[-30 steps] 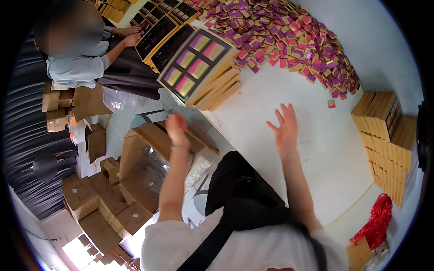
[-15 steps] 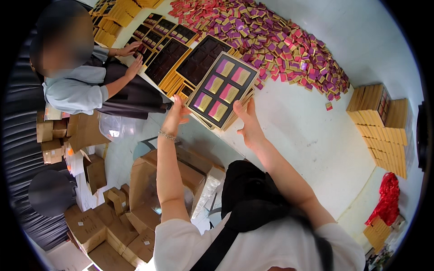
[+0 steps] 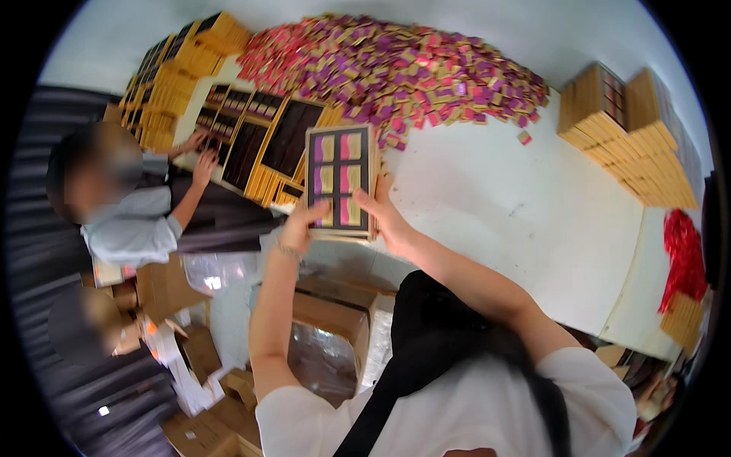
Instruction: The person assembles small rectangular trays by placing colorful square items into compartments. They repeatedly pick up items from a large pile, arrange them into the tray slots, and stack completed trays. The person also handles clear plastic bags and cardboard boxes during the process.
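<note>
A shallow gift box [image 3: 338,175] with a dark insert is held up over the near edge of the white table. Several purple, pink and gold packets sit in two columns of its insert, and its edge shows gold. My left hand [image 3: 298,226] grips its lower left corner, the thumb on the front face. At the lower right, my right hand [image 3: 387,217] clasps the side with its thumb over the face. Just left of it lie open boxes with bare dark trays [image 3: 293,139]. A co-worker's hands [image 3: 202,161] rest at partly filled boxes [image 3: 221,122] farther left.
A wide heap of packets [image 3: 411,72] covers the back of the table [image 3: 510,206]. Gold box stacks stand at the right [image 3: 609,152] and far left [image 3: 171,91]. Red shiny material [image 3: 682,255] hangs at the right edge. An open carton [image 3: 327,312] is below my arms.
Both hands have brought the gift box closer to me and turned it from slanted to nearly upright in view. My left thumb now lies on its front. The view has swung round.
</note>
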A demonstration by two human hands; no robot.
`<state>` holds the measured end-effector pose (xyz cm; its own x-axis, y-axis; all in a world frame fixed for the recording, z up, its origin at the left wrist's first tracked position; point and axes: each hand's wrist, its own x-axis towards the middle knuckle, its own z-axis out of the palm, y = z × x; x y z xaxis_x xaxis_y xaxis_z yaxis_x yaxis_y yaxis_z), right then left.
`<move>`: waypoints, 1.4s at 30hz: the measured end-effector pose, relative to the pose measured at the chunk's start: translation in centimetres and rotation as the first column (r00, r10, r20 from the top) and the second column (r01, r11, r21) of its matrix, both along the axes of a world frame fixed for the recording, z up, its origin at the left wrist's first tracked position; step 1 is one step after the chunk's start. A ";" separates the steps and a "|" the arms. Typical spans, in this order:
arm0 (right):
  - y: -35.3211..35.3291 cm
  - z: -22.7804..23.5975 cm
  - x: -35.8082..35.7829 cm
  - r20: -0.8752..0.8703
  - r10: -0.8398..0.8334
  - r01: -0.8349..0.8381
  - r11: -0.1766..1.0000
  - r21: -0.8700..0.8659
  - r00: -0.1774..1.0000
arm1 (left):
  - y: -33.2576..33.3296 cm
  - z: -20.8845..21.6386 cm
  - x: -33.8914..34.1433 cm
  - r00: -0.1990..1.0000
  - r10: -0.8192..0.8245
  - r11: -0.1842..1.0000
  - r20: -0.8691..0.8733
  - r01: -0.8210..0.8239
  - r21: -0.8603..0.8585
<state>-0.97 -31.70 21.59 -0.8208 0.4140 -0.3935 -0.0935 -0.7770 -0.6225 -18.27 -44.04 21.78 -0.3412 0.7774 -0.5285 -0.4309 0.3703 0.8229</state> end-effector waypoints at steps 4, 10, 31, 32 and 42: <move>2.1 -2.1 5.0 -0.032 -0.226 0.223 0.907 0.357 0.974 | 4.9 2.7 8.3 0.994 -0.019 0.971 0.106 -0.007 0.240; 17.0 1.1 16.7 0.040 -0.600 0.547 0.753 0.366 0.799 | 23.1 2.3 19.2 0.907 -0.260 0.921 0.332 0.130 0.366; 46.3 1.4 42.9 -0.538 -0.827 -0.419 -0.552 0.721 0.165 | 58.6 4.1 39.4 0.848 -0.451 0.876 0.278 0.361 0.319; 46.6 0.8 42.8 -0.548 -0.821 -0.431 -0.557 0.710 0.158 | 59.1 2.7 38.0 0.817 -0.483 0.854 0.315 0.360 0.376; 32.3 -3.6 39.9 -0.360 -0.865 -0.227 -0.451 0.863 0.351 | 27.2 -8.9 37.6 0.999 0.041 0.883 0.001 -0.037 0.467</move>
<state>38.97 0.64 17.96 -0.0246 0.6099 0.7921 0.7091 0.5692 -0.4161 19.31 -16.86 12.88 -0.3791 0.9195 -0.1042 -0.4288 -0.0747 0.9003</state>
